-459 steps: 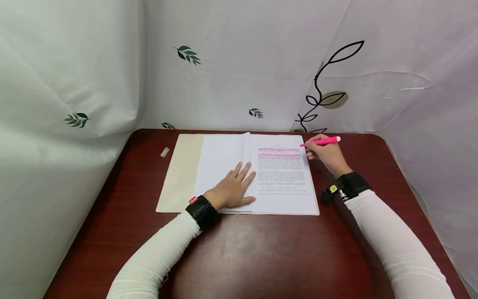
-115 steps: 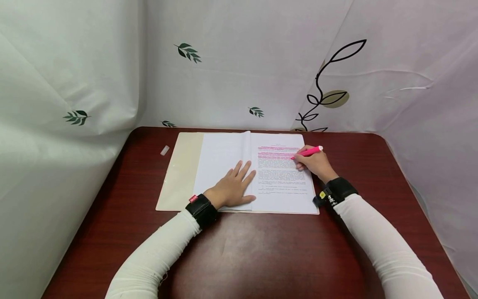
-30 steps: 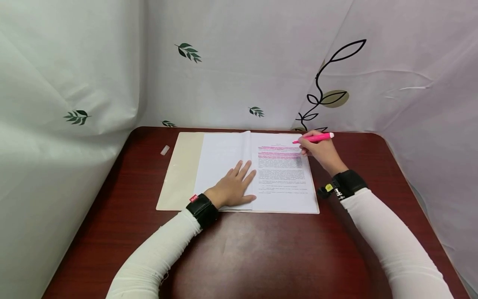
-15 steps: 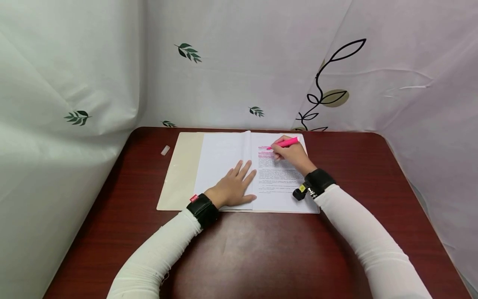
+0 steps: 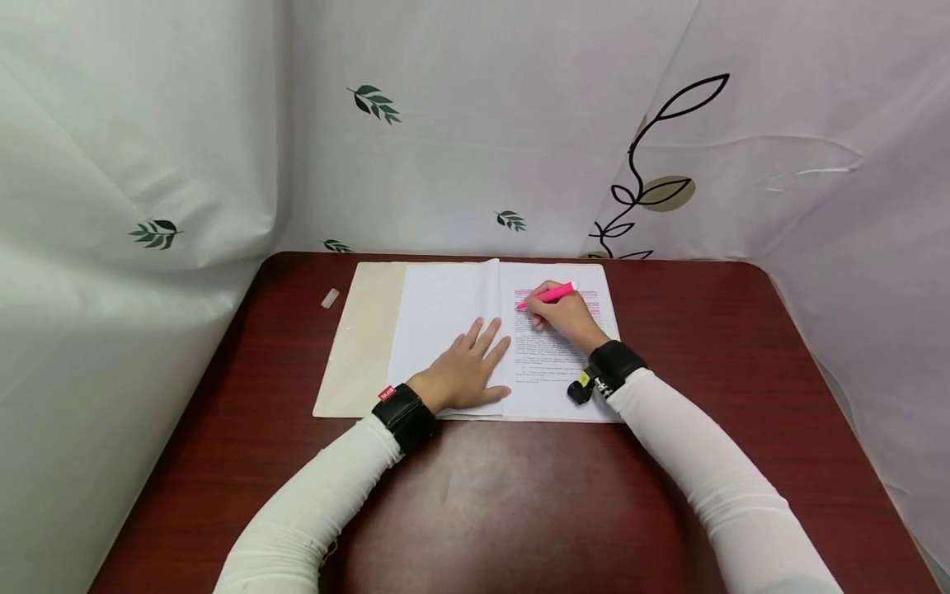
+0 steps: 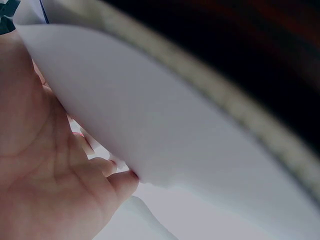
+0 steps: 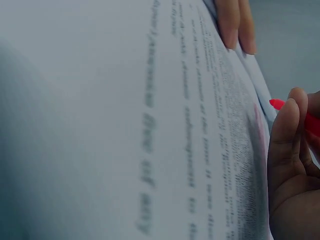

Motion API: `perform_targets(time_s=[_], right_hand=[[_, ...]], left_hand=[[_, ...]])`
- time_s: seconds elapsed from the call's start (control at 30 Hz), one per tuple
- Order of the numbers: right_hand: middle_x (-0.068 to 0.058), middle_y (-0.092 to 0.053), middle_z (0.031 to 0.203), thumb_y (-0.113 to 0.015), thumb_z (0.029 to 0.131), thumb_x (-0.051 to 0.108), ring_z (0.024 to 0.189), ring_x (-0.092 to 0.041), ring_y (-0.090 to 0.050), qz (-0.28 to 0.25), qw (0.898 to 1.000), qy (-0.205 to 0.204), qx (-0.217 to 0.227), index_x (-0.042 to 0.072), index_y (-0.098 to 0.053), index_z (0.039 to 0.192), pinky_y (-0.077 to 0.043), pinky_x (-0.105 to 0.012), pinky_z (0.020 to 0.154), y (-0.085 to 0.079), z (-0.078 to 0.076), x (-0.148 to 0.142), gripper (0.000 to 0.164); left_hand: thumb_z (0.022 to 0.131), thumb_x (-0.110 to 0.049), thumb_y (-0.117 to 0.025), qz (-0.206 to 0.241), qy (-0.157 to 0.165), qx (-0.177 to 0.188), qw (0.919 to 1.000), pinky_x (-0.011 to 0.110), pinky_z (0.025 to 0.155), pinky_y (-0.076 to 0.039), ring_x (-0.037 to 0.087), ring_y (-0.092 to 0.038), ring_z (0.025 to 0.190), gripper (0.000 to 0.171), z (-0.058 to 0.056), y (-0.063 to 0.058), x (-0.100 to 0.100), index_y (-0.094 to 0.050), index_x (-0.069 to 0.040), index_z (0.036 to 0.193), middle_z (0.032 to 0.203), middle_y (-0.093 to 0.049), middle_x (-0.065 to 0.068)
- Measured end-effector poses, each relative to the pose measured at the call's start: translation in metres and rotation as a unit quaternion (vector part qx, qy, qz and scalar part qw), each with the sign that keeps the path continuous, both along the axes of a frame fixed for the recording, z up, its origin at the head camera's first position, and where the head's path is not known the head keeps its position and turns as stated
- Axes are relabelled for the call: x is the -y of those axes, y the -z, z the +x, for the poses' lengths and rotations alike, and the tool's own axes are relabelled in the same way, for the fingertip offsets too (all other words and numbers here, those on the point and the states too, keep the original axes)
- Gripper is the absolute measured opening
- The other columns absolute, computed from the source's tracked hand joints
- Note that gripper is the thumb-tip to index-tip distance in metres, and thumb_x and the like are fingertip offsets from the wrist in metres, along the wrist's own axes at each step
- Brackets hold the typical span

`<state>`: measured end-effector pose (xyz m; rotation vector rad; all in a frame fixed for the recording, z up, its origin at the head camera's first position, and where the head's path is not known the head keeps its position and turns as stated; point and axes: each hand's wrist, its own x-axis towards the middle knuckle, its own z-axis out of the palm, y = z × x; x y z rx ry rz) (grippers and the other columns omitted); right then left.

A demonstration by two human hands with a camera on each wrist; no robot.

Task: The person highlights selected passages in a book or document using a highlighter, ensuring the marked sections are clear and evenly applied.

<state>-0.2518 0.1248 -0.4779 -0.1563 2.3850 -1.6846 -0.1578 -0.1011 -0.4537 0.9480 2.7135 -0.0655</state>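
My right hand (image 5: 567, 316) pinches a pink highlighter (image 5: 555, 293), its tip low over the left end of the text lines on the printed page (image 5: 552, 396). Pink strokes run across the upper lines of that page. In the right wrist view the highlighter (image 7: 314, 122) points past the thumb, beside a pink mark near the page edge. My left hand (image 5: 460, 375) lies flat with spread fingers on the blank left sheet (image 5: 438, 301), by the fold. The left wrist view shows my left palm (image 6: 45, 170) against the lifted edge of a white sheet (image 6: 115, 85).
Under the sheets lies an open cream folder (image 5: 356, 346) on the dark red wooden table (image 5: 534, 511). A small whitish piece (image 5: 330, 298) sits left of the folder. A white curtain with leaf prints (image 5: 445, 124) hangs behind the table.
My right hand has moved left across the page with the highlighter, from the right margin to the left end of the lines, then slightly down. The left hand has stayed put.
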Motion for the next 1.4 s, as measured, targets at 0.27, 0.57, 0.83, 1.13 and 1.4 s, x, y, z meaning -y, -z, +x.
perform_targets(time_s=[0.27, 0.57, 0.83, 1.13, 1.4], right_hand=[[-0.003, -0.068, 0.073, -0.071, 0.096, 0.026, 0.061, -0.010, -0.066, 0.016, 1.000, -0.006, 0.000, 0.008, -0.070, 0.103, -0.055, -0.020, 0.062, 0.0046, 0.0010, 0.0005, 0.020], [-0.003, -0.068, 0.073, -0.072, 0.097, 0.025, 0.061, -0.010, -0.066, 0.030, 0.999, -0.015, -0.004, 0.007, -0.070, 0.103, -0.055, -0.020, 0.063, 0.0023, 0.0038, 0.0024, 0.018], [-0.003, -0.070, 0.072, -0.071, 0.097, 0.024, 0.061, -0.010, -0.067, 0.051, 0.998, -0.022, -0.011, 0.009, -0.070, 0.101, -0.056, -0.020, 0.064, 0.0032, 0.0017, 0.0045, 0.016], [-0.005, -0.071, 0.072, -0.070, 0.097, 0.028, 0.063, -0.013, -0.069, 0.090, 0.996, -0.018, -0.010, 0.011, -0.069, 0.101, -0.056, -0.022, 0.069, 0.0013, 0.0022, 0.0044, 0.017], [-0.003, -0.071, 0.070, -0.071, 0.095, 0.028, 0.061, -0.011, -0.070, 0.090, 0.996, -0.014, -0.024, 0.011, -0.070, 0.097, -0.057, -0.022, 0.065, 0.0001, 0.0032, 0.0033, 0.016]], left_hand=[[0.103, -0.065, -0.043, -0.007, -0.001, 0.003, 1.0000, 0.054, 0.125, -0.026, 0.042, -0.003, 0.160, 0.088, -0.0009, 0.0040, -0.0010, -0.016, -0.012, 0.167, 0.174, 0.000, 0.017], [0.103, -0.065, -0.043, -0.007, -0.002, 0.007, 1.0000, 0.054, 0.125, -0.026, 0.041, -0.002, 0.160, 0.088, -0.0008, 0.0040, -0.0006, -0.015, -0.012, 0.167, 0.174, 0.001, 0.016], [0.103, -0.066, -0.043, -0.012, -0.004, 0.007, 0.9999, 0.054, 0.125, -0.026, 0.041, -0.002, 0.160, 0.088, -0.0007, 0.0020, -0.0004, -0.015, -0.012, 0.167, 0.174, 0.001, 0.016], [0.102, -0.066, -0.043, -0.007, -0.004, 0.011, 0.9999, 0.054, 0.126, -0.025, 0.041, -0.001, 0.160, 0.088, -0.0001, 0.0015, -0.0005, -0.016, -0.012, 0.167, 0.174, 0.001, 0.016], [0.103, -0.065, -0.043, -0.012, -0.003, 0.009, 0.9999, 0.054, 0.126, -0.025, 0.041, -0.002, 0.160, 0.088, 0.0004, -0.0007, -0.0002, -0.015, -0.012, 0.167, 0.174, 0.002, 0.017]])
